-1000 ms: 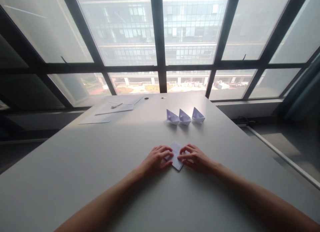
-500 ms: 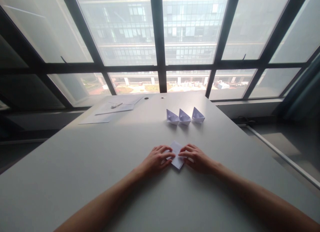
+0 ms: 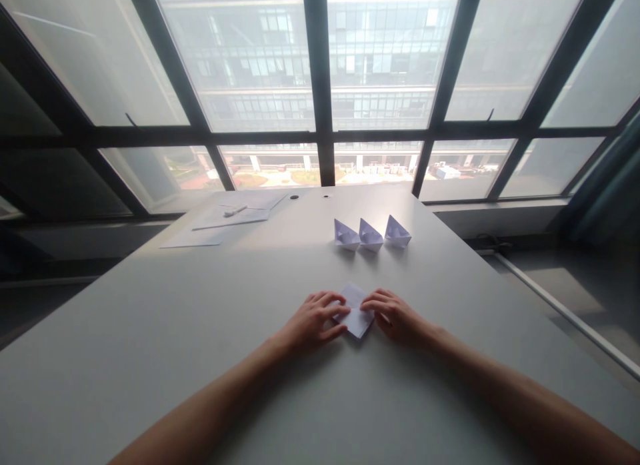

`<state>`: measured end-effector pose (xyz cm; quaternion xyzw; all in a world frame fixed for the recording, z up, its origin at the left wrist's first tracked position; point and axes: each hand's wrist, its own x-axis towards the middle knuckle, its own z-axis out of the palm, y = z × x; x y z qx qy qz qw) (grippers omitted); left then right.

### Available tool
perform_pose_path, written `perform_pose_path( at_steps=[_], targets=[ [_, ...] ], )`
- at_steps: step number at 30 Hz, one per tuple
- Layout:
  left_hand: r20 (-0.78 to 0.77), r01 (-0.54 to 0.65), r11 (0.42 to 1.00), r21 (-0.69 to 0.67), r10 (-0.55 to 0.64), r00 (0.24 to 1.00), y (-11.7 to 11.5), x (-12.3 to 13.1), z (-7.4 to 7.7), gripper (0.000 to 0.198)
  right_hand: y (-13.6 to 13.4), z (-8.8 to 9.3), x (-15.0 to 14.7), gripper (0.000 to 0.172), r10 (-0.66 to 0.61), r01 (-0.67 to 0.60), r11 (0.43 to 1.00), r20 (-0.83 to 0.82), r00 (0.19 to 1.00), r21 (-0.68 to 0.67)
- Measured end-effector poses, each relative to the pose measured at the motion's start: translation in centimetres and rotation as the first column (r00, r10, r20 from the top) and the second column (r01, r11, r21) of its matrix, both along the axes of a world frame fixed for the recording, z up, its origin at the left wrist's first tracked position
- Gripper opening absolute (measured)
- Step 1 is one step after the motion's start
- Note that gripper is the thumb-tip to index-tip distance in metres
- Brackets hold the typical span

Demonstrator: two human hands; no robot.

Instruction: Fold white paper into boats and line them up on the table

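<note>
A small white folded paper (image 3: 358, 323) lies flat on the table between my hands, turned with one corner toward me and a crease across its middle. My left hand (image 3: 320, 317) holds its left corner, fingers pressed on top and the thumb near the lower left edge. At the right corner, my right hand (image 3: 393, 313) grips the paper with bent fingers; its thumb is partly hidden. Beyond the hands stand three folded paper boats: a left one (image 3: 346, 237), a middle one (image 3: 371, 237) nearly touching it, and a right one (image 3: 397, 233) slightly apart.
White sheets (image 3: 193, 238) overlap at the far left of the white table (image 3: 240, 385), with a small white object (image 3: 235, 211) on top. Two round holes are near the table's far edge. Large windows with dark frames rise behind it.
My right hand has shifted slightly right, and its fingers are drawn in more at the paper's corner. More of the folded paper's face shows. My left hand has hardly moved.
</note>
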<state>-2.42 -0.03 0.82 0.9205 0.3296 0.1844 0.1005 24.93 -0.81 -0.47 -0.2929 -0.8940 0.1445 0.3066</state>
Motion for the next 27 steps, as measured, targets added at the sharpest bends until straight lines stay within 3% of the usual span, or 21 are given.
perform_pose_path(
  at_steps=[4,8,15,20,27],
  targets=[
    [0.003,0.005,1.000,0.001,-0.005,1.000,0.4,-0.2,-0.7,0.038,-0.1,0.3,0.1,0.011,-0.004,0.004,1.000,0.029,1.000,-0.001],
    [0.010,0.000,1.000,-0.010,0.000,1.000,0.7,-0.3,-1.1,0.033,-0.1,0.4,0.2,0.021,0.001,0.000,1.000,0.052,0.999,-0.015],
    [0.046,-0.015,1.000,-0.011,0.015,0.999,0.6,-0.3,-1.0,0.026,0.0,-0.1,0.2,0.011,0.018,-0.018,1.000,0.010,1.000,-0.011],
    [0.058,-0.003,1.000,-0.012,0.004,0.998,0.2,-0.1,-0.5,0.027,0.0,-0.1,0.1,0.017,0.023,-0.024,1.000,-0.038,0.999,-0.015],
    [0.185,0.007,0.997,-0.078,0.008,0.983,0.7,-0.1,-0.8,0.026,0.2,-0.5,0.1,0.022,-0.077,0.071,0.996,-0.122,0.990,-0.049]
  ],
)
